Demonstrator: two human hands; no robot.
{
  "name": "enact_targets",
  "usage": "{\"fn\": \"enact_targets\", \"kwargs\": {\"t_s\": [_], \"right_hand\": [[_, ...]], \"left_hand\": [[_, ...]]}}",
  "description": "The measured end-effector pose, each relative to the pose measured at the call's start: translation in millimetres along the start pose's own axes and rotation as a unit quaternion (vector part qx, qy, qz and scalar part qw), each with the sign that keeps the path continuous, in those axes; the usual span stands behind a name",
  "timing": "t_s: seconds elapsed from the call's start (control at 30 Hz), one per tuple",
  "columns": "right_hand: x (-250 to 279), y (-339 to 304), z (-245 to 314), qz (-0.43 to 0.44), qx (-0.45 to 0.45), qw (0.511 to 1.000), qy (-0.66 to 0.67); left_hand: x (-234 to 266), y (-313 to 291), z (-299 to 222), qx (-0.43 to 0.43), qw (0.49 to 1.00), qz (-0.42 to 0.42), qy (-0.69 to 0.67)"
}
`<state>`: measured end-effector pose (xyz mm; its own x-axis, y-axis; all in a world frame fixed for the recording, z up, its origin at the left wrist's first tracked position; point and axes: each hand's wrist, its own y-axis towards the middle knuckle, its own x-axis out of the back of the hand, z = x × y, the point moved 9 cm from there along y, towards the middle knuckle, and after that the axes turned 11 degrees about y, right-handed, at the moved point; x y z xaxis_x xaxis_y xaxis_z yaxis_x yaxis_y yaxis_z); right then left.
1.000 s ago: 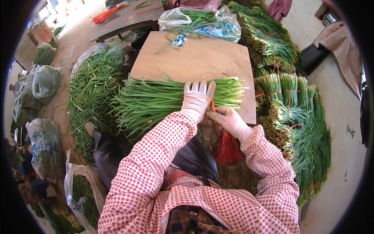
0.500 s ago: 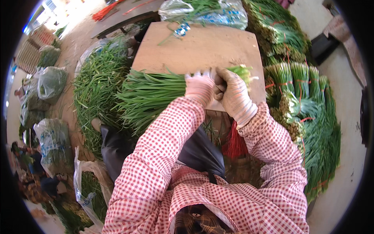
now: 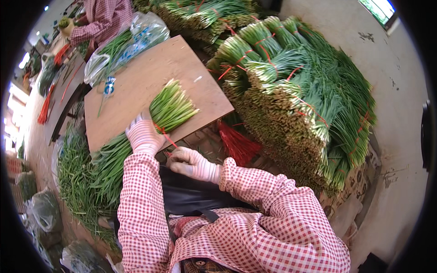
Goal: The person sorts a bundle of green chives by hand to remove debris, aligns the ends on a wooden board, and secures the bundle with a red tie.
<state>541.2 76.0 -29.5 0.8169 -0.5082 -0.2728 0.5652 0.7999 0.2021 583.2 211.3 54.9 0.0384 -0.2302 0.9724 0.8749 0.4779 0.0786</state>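
Note:
A bunch of garlic chives [image 3: 170,107] lies on the near part of the brown tabletop [image 3: 136,98]. Its pale cut ends point up and right, and its leaves hang over the edge at lower left. Around its middle my left hand [image 3: 144,133], in a striped knit glove, is closed. A thin red tie [image 3: 168,138] loops at the bunch beside that hand. The tie's free end runs to my gloved right hand [image 3: 192,164], whose closed fingers grip it just off the table edge, close to me.
Tied chive bundles [image 3: 309,100] are piled high on the right. Red strands [image 3: 236,143] hang below the table edge. Loose greens [image 3: 77,170] heap at left. A clear plastic bag [image 3: 150,29] sits on the far corner; another person's checked sleeve [image 3: 107,20] is beyond.
My view has turned to the right. A red tie now shows at the bunch. My right hand has drawn away from it toward me, while my left hand keeps its hold.

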Motion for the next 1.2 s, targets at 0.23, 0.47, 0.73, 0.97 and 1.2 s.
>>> {"fn": "enact_targets", "kwargs": {"t_s": [0.23,0.47,0.73,0.97,1.2], "right_hand": [[16.0,-84.4,-51.0,-0.09,-0.21,0.945,0.236],[52.3,-57.7,30.5,-0.07,0.066,0.898,0.43],[191.4,-200.5,203.3,-0.29,0.299,0.877,0.24],[429.9,-267.7,344.4,-0.733,0.226,0.637,0.077],[179.7,-184.7,57.0,-0.098,-0.174,0.976,-0.091]], "left_hand": [[32.0,-29.5,8.1,-0.049,0.994,-0.033,-0.09],[196.0,-122.3,-138.7,-0.374,0.894,-0.09,-0.23],[201.7,-129.6,-151.9,-0.473,0.789,-0.185,-0.345],[93.3,-27.0,-101.5,-0.292,0.885,-0.109,-0.345],[-14.9,-25.6,-81.8,-0.224,0.961,-0.013,-0.163]]}}
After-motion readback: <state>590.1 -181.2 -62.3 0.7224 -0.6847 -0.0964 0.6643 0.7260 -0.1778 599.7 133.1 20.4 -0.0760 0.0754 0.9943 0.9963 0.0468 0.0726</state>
